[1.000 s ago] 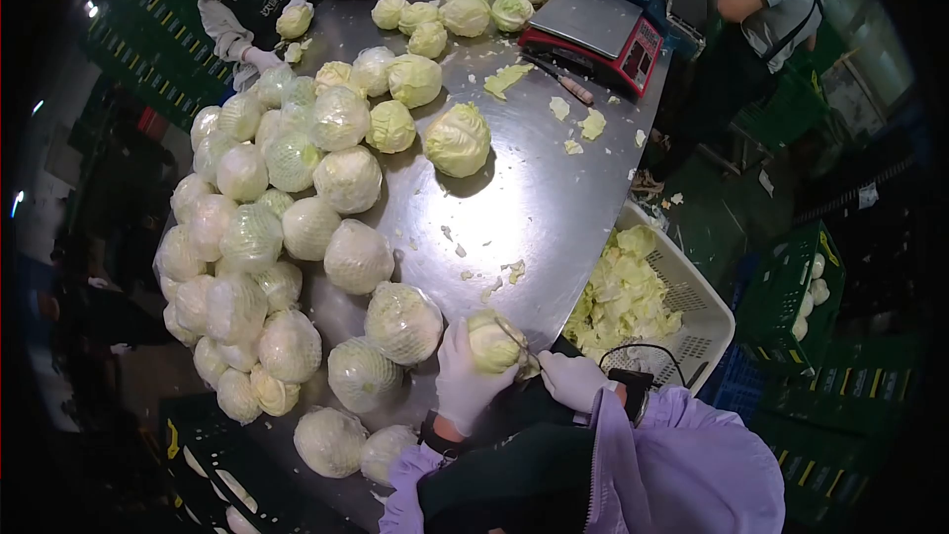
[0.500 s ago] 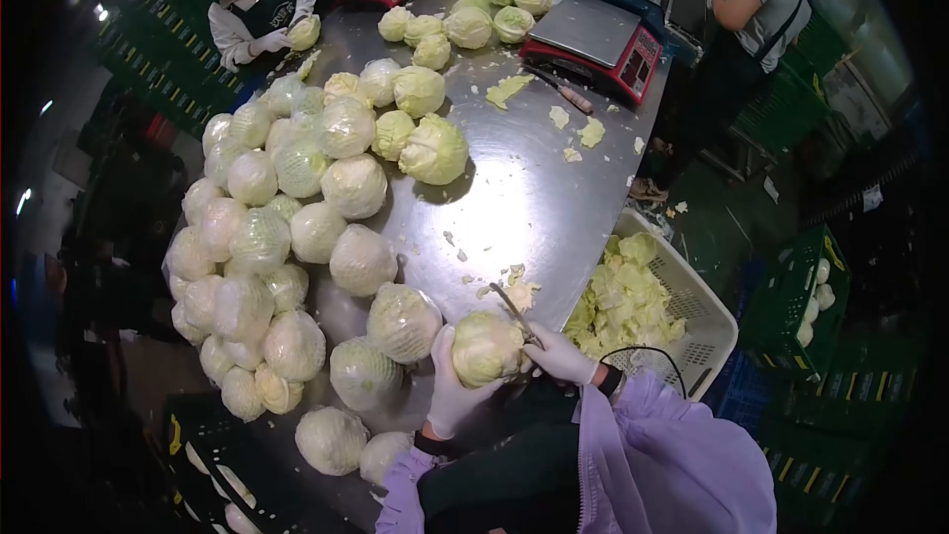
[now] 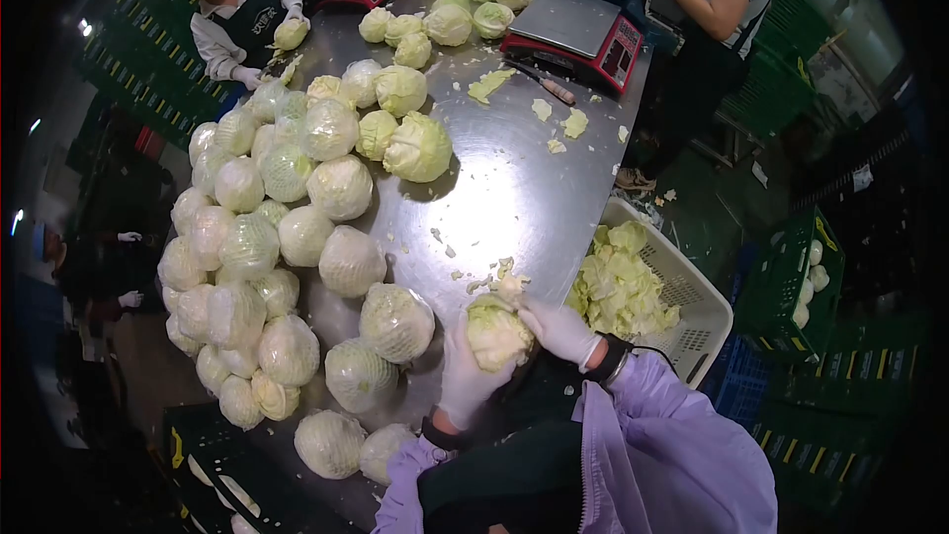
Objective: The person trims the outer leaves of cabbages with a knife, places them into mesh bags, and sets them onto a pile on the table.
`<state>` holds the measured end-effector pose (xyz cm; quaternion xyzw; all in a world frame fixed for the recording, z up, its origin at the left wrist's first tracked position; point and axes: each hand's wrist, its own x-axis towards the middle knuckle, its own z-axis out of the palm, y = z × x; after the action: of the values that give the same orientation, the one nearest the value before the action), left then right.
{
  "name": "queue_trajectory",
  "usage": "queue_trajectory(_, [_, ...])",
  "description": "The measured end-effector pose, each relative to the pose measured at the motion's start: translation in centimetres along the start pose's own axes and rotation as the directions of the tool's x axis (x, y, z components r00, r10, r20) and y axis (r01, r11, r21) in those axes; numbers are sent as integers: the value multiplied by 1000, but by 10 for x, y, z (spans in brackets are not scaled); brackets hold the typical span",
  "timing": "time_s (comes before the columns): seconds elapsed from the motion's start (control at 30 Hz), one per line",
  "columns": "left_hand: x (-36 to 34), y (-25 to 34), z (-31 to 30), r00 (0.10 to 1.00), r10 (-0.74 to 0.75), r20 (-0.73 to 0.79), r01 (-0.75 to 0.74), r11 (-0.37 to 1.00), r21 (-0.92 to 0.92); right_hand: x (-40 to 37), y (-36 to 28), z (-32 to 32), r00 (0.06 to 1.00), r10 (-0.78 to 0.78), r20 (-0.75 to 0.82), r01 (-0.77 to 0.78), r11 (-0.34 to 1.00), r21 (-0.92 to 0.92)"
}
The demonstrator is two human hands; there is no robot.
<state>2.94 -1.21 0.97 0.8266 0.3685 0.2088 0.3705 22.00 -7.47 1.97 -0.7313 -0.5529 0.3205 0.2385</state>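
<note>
A pale green cabbage (image 3: 497,334) rests in my gloved left hand (image 3: 465,374), whose fingers wrap round its left side and underside. My gloved right hand (image 3: 561,332) is closed at the cabbage's upper right edge; what its fingers hold is too hidden to name. Just above them, leaf scraps (image 3: 508,284) lie on the metal table (image 3: 568,188). Net-wrapped cabbages (image 3: 395,323) are piled to the left of my hands. Farther up the table sits a bare cabbage (image 3: 417,148).
A white basket (image 3: 704,321) of loose leaves (image 3: 615,287) stands at the table's right edge. A red scale (image 3: 618,54) and a knife (image 3: 556,90) lie beyond. One person (image 3: 252,15) handles cabbage at the back left; another (image 3: 736,0) stands at the back right.
The cabbage has turned and moved slightly up in my hands. The blade seen earlier in my right hand no longer shows. The back-right person's gloved hand has reached toward the far equipment.
</note>
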Motion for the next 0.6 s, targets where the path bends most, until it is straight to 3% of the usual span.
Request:
queue_trajectory(0.07, [-1,-1,-1,1000,15,-3,-15,1000,21,11,10,-16,979,122,163,-173,921,350])
queue_trajectory(0.1, [-1,-6,-1,998,58,-8,-58,998,21,15,13,-15,980,120,160,-170,921,350])
queue_trajectory(0.17, [-7,-10,-2,995,101,-12,-100,995,16,21,20,-11,1000,-26,6,23,958,287])
queue_trajectory(0.2, [-8,-11,-4,997,77,4,-77,997,-22,22,19,-4,992,-113,-59,113,994,-7])
queue_trajectory(0.23, [-11,-14,-7,998,53,23,-51,997,-56,28,22,7,992,-113,-62,113,994,-8])
queue_trajectory(0.3, [-20,-30,-14,997,49,52,-43,993,-112,40,31,30,986,-2,-169,17,996,84])
queue_trajectory(0.33, [-26,-35,-16,996,47,76,-34,985,-166,49,38,26,969,247,9,-235,909,345])
queue_trajectory(0.43, [-39,-37,-21,998,47,40,-35,966,-256,53,46,30,976,209,66,-218,891,398])
queue_trajectory(0.47, [-41,-38,-18,999,40,33,-31,967,-252,46,45,34,967,243,73,-246,830,501])
queue_trajectory(0.53, [-45,-42,-10,991,-137,-11,120,902,-414,22,12,22,963,250,100,-263,790,553])
queue_trajectory(0.57, [-44,-37,-9,990,-142,-14,123,900,-419,12,4,22,958,263,118,-279,748,602])
queue_trajectory(0.6, [-40,-27,-11,992,-119,-44,102,954,-284,6,17,46,994,52,-99,-10,923,384])
